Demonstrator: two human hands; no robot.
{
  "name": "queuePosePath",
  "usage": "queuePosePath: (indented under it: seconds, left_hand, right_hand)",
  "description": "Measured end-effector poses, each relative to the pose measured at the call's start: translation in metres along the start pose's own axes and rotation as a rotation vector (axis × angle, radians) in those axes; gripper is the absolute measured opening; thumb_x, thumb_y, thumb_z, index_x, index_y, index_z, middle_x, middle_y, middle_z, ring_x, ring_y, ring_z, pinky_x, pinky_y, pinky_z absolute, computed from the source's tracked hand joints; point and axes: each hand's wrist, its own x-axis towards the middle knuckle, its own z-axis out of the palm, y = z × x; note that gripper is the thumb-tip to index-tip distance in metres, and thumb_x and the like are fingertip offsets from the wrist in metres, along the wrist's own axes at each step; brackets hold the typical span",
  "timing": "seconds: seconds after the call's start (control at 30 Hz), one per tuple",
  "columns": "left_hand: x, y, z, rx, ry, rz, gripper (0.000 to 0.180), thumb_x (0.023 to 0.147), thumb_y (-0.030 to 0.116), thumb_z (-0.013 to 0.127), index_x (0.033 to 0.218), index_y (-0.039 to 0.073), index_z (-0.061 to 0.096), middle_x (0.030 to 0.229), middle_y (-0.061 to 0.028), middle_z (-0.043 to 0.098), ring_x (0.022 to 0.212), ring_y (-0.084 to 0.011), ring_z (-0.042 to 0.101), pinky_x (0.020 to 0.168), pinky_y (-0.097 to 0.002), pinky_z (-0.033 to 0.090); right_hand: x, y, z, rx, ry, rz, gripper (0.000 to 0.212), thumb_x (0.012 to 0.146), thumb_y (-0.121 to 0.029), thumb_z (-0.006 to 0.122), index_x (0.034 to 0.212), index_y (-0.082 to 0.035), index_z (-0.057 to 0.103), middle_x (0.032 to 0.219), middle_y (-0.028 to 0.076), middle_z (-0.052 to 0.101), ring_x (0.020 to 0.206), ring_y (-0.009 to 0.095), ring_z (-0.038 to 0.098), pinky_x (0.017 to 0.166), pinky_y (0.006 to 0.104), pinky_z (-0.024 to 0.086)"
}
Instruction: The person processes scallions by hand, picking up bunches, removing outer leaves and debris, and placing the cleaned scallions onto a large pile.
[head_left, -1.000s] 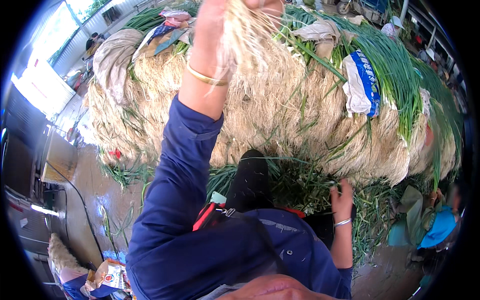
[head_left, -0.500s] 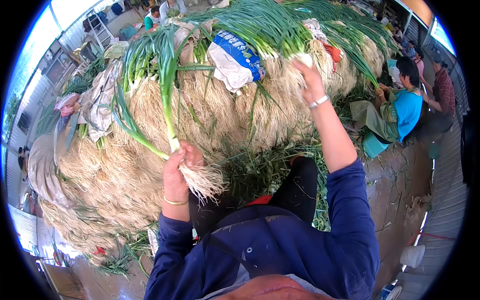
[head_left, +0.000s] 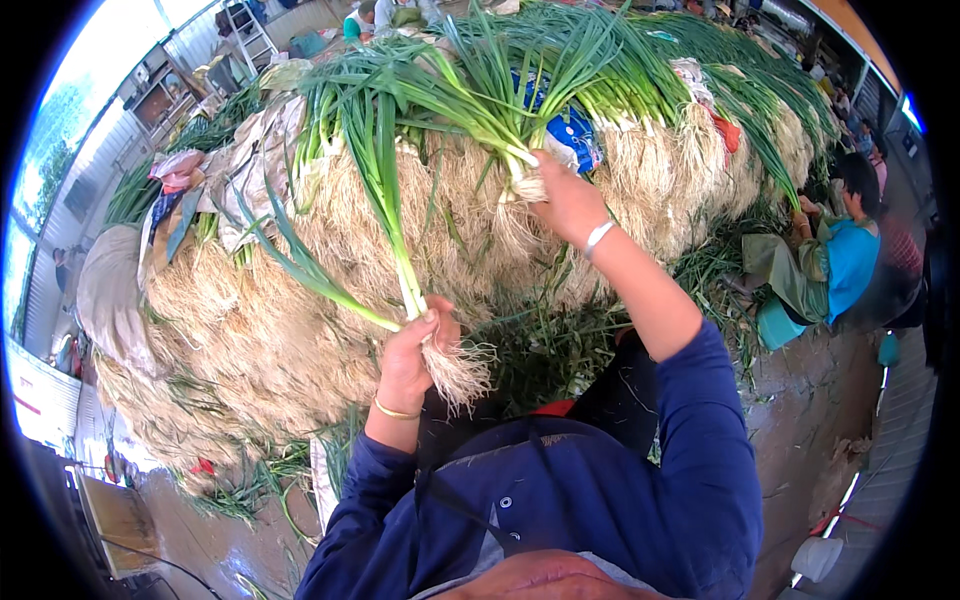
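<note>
My left hand [head_left: 415, 350] is closed around the lower stalks of a few green onions [head_left: 400, 265], just above their pale hanging roots. Their leaves lean up and left toward the pile. Farther forward and to the right, my right hand [head_left: 570, 205] grips another bunch of green onions [head_left: 500, 130] at the white root end, its long leaves fanning away to the upper left. This bunch partly covers a blue and white plastic bag [head_left: 575, 140] on the pile. Some fingers of both hands are hidden.
A big heap of green onions [head_left: 280, 350] fills the space ahead, roots facing me. Cloth sacks [head_left: 115, 295] lie over its left end. Loose leaves [head_left: 550, 350] litter the ground near my legs. At right sits a co-worker in a blue top [head_left: 850, 265].
My right hand has shifted left across the pile with a bunch of green onions, now in front of the blue and white bag. My left hand keeps its hold; the view has turned slightly.
</note>
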Motion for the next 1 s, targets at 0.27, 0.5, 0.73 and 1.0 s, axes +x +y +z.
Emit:
queuePosePath:
  seconds: [0.27, 0.5, 0.73, 1.0]
  left_hand:
    - [0.031, -0.025, 0.015, 0.023, -0.003, -0.015, 0.033, 0.092, 0.016, 0.051, 0.117, -0.005, 0.054, 0.113, -0.0186, 0.06, 0.104, -0.0268, 0.058, 0.094, -0.0382, 0.044]
    - [0.025, -0.044, 0.0, 0.123, 0.284, 0.031, 0.032, 0.086, 0.007, 0.061, 0.115, -0.005, 0.055, 0.109, -0.0102, 0.061, 0.097, -0.0171, 0.058, 0.089, -0.0311, 0.045]
    - [0.002, -0.035, 0.001, 0.112, 0.279, 0.017, 0.027, 0.084, 0.001, 0.057, 0.11, -0.005, 0.058, 0.104, -0.0099, 0.064, 0.095, -0.0163, 0.059, 0.087, -0.0295, 0.046]
    - [0.001, -0.045, -0.005, 0.134, 0.272, -0.021, 0.026, 0.083, 0.001, 0.055, 0.108, -0.006, 0.055, 0.095, -0.0151, 0.064, 0.09, -0.0215, 0.061, 0.084, -0.032, 0.047]
  right_hand:
    - [-0.061, -0.038, -0.045, -0.043, 0.34, -0.29, 0.013, 0.076, -0.007, 0.062, 0.089, -0.006, 0.065, 0.098, 0.01, 0.061, 0.09, 0.028, 0.057, 0.077, 0.0396, 0.042]
    - [-0.128, -0.083, -0.009, 0.566, 0.005, -0.397, 0.023, 0.076, -0.005, 0.066, 0.099, -0.005, 0.062, 0.101, 0.011, 0.058, 0.079, 0.026, 0.058, 0.07, 0.0338, 0.048]
    - [-0.109, -0.073, 0.012, 0.728, 0.26, 0.075, 0.031, 0.082, -0.008, 0.064, 0.11, 0.0, 0.054, 0.105, 0.013, 0.055, 0.082, 0.019, 0.057, 0.069, 0.029, 0.047]
    - [-0.104, -0.061, 0.012, 0.573, 0.028, 0.215, 0.022, 0.086, -0.017, 0.061, 0.101, -0.001, 0.057, 0.08, 0.01, 0.06, 0.07, 0.023, 0.058, 0.062, 0.0356, 0.047]
